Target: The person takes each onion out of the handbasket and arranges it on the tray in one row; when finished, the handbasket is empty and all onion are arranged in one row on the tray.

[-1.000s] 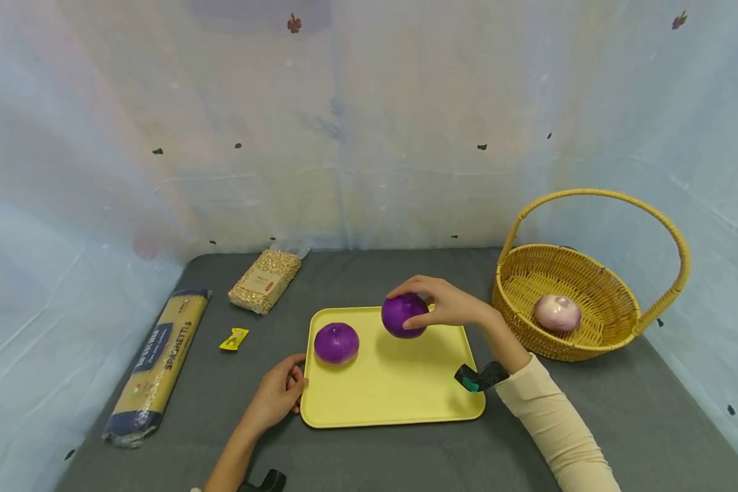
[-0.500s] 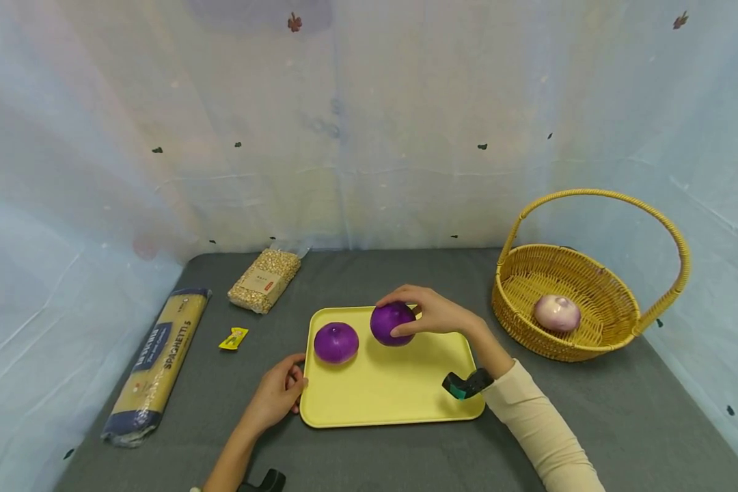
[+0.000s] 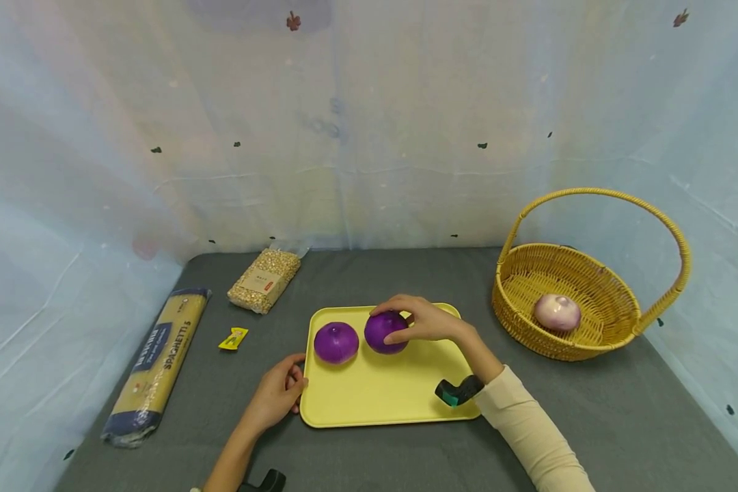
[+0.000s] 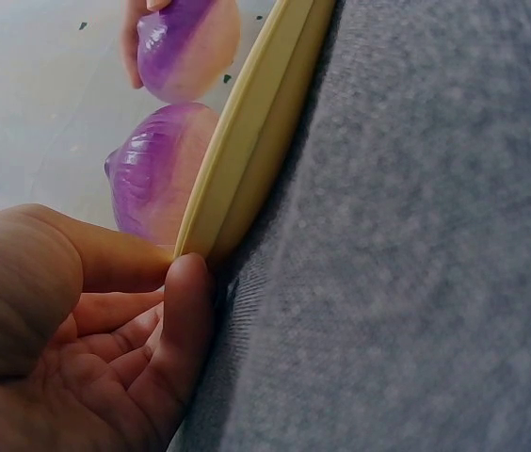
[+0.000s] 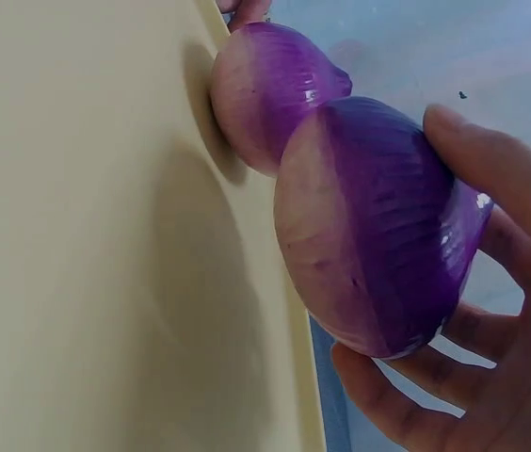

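Note:
My right hand [image 3: 429,321] grips a purple onion [image 3: 379,336] with thumb and fingers round its sides. The right wrist view shows this onion [image 5: 378,226] just over the tray, its shadow cast below. A second purple onion [image 3: 336,343] sits on the left part of the yellow tray [image 3: 393,400], close beside the held one. At the tray's left edge is my left hand [image 3: 275,393]; in the left wrist view its thumb and a finger pinch the tray rim [image 4: 247,132].
At the right stands a yellow wicker basket [image 3: 513,329] with a tall handle and a pale purple onion [image 3: 557,313] inside. Left of the tray lie a spaghetti pack [image 3: 160,365], a bag of grains [image 3: 264,280] and a small yellow packet [image 3: 234,338] on the grey tabletop [image 3: 400,458].
My right hand has moved left and slightly toward me with the purple onion, bringing it nearer the other onion and lower over the tray. My left hand has stayed at the rim.

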Action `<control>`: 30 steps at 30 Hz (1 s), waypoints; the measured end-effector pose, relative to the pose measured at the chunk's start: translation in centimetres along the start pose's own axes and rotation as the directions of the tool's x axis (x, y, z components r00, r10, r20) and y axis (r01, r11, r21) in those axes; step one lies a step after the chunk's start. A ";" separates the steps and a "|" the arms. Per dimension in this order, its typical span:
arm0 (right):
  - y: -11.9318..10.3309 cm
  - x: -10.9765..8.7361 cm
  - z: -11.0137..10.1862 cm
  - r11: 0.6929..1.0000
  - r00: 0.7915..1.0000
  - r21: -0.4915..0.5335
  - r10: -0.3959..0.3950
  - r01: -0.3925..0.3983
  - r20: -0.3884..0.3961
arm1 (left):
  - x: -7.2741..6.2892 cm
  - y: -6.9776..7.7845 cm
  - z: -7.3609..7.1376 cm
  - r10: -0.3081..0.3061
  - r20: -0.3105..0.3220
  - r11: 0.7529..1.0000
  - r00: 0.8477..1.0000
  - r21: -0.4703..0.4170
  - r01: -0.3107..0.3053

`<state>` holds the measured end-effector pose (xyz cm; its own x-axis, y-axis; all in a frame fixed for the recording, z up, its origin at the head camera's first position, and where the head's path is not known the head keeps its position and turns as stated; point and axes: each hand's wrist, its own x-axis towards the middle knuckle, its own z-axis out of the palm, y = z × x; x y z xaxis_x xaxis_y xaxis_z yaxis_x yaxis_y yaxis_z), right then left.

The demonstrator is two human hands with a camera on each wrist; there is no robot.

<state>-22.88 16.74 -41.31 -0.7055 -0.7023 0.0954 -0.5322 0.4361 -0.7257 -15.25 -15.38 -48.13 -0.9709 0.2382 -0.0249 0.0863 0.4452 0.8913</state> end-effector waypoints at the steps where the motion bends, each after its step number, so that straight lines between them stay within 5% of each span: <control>1: 0.0 0.0 0.1 1.000 1.000 0.000 -0.001 0.001 0.000 | 0.0 0.0 0.0 0.001 -0.001 1.000 1.000 0.000 -0.001; 30: 1.0 0.2 1.2 0.996 0.995 0.017 0.087 -0.088 0.042 | -0.1 0.2 -0.1 -0.003 0.000 1.000 1.000 -0.004 0.003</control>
<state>-22.97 16.39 -42.84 -0.7289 -0.6846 0.0035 -0.4605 0.4864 -0.7425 -15.18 -15.35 -47.92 -0.9712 0.2367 -0.0281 0.0821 0.4427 0.8929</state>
